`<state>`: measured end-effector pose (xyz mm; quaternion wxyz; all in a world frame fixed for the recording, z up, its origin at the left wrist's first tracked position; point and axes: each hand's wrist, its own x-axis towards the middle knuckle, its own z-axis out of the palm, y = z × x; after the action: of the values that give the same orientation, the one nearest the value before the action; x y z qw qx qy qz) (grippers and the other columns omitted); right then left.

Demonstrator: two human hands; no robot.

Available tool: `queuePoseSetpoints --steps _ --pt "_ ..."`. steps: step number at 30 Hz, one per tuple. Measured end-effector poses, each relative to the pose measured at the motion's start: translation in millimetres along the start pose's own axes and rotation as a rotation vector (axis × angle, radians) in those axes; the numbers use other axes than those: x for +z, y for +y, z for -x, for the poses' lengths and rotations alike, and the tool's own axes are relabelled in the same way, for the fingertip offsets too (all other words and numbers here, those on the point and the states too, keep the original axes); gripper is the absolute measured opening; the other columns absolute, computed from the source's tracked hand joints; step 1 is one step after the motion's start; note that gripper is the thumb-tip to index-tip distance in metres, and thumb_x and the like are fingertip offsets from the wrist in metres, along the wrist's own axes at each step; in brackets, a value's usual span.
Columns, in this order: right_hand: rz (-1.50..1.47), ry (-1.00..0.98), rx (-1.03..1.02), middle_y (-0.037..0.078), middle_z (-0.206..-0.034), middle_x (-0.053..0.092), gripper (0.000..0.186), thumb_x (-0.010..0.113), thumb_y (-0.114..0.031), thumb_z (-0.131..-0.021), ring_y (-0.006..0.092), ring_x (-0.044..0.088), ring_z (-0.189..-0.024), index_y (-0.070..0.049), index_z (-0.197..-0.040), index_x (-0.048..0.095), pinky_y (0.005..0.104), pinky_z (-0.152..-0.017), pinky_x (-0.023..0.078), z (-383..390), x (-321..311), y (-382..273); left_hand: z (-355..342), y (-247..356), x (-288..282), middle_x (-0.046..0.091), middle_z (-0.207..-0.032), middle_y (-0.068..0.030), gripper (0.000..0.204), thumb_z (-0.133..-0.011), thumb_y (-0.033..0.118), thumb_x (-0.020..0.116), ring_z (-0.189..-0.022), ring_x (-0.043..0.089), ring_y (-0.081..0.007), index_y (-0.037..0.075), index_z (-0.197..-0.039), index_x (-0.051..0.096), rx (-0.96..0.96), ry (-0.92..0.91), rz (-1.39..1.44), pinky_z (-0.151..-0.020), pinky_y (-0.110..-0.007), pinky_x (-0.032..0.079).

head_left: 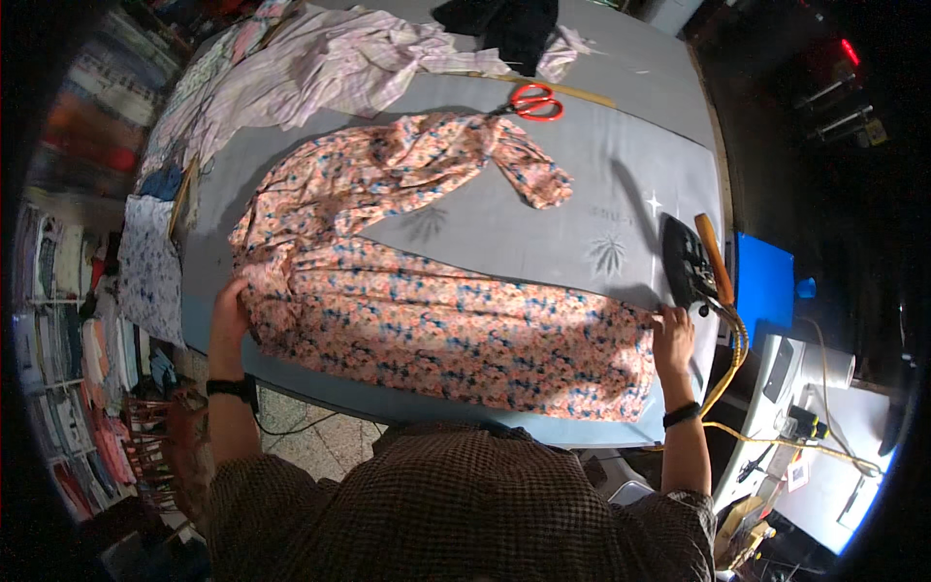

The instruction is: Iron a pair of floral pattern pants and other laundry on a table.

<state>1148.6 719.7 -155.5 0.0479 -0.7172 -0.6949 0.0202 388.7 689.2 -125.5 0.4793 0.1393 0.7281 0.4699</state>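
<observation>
A pink floral garment (pixel 456 339) lies on the grey table surface (pixel 621 233), its long section flat along the near edge and a crumpled upper part with a sleeve beyond it. My left hand (pixel 230 308) grips the bunched cloth at the left end, its fingertips partly hidden by the fabric. My right hand (pixel 675 335) pinches the upper right corner of the long section. Just beyond that hand stands a black iron (pixel 687 257) with a wooden handle and a yellow cord. Orange-handled scissors (pixel 536 103) lie behind the sleeve, beside a wooden ruler (pixel 582 95).
Pale plaid cloth (pixel 320 68) and black cloth (pixel 504 24) lie at the back. A white printed cloth (pixel 150 252) hangs at the left, near shelves of folded fabrics (pixel 58 349). A blue board (pixel 761 281) and a white machine table (pixel 815 485) are at my right.
</observation>
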Motion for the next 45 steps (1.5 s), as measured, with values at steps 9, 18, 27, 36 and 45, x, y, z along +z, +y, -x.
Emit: queuePoseSetpoints --steps 9,18,27,36,45 --pt "-0.303 0.219 0.263 0.013 -0.082 0.064 0.011 0.062 -0.011 -0.084 0.0278 0.061 -0.072 -0.001 -0.079 0.062 0.0344 -0.068 0.048 -1.7 -15.0 28.2 -105.5 132.2 21.2 0.067 -0.094 -0.0033 0.017 -0.091 0.026 0.062 -0.085 0.064 -0.0165 0.010 -0.098 0.064 0.265 -0.277 0.158 -0.074 -0.033 0.052" --pt "-0.371 0.725 0.357 0.013 -0.089 0.067 0.025 0.056 -0.022 -0.093 0.0218 0.063 -0.079 0.001 -0.096 0.065 0.0322 -0.074 0.049 -4.9 -103.1 31.0 -57.5 262.1 18.5 0.053 -0.131 -0.0104 0.043 -0.096 0.030 0.054 -0.119 0.053 -0.0242 0.005 -0.130 0.049 0.773 -0.119 0.352 -0.093 -0.042 0.049" --pt "-0.673 0.492 0.268 0.012 -0.092 0.065 0.018 0.050 -0.009 -0.093 0.0208 0.062 -0.086 -0.001 -0.096 0.066 0.0304 -0.079 0.050 62.4 -14.8 60.2 -91.8 44.4 -52.0 0.064 -0.105 -0.0099 0.044 -0.094 0.040 0.055 -0.093 0.055 -0.0181 0.002 -0.113 0.063 0.457 -0.002 -0.205 -0.089 -0.035 0.040" --pt "-0.211 0.194 0.319 0.011 -0.085 0.064 0.012 0.055 -0.012 -0.086 0.0319 0.060 -0.086 -0.008 -0.086 0.066 0.0400 -0.072 0.048 116.2 4.3 -17.1 -118.5 -65.9 -147.0 0.063 -0.084 -0.0090 0.041 -0.092 0.040 0.059 -0.055 0.050 -0.0102 0.002 -0.104 0.064 0.387 0.088 -0.292 -0.047 -0.028 0.039" --pt "-0.392 0.086 0.504 0.015 -0.097 0.064 0.018 0.058 -0.015 -0.088 0.0317 0.063 -0.086 -0.003 -0.097 0.067 0.0375 -0.073 0.049 138.0 8.1 -18.3 -61.3 -73.3 -127.5 0.058 -0.068 -0.0063 0.052 -0.089 0.057 0.053 -0.056 0.052 -0.0183 0.008 -0.097 0.065 0.492 0.300 -0.985 -0.054 -0.035 0.041"
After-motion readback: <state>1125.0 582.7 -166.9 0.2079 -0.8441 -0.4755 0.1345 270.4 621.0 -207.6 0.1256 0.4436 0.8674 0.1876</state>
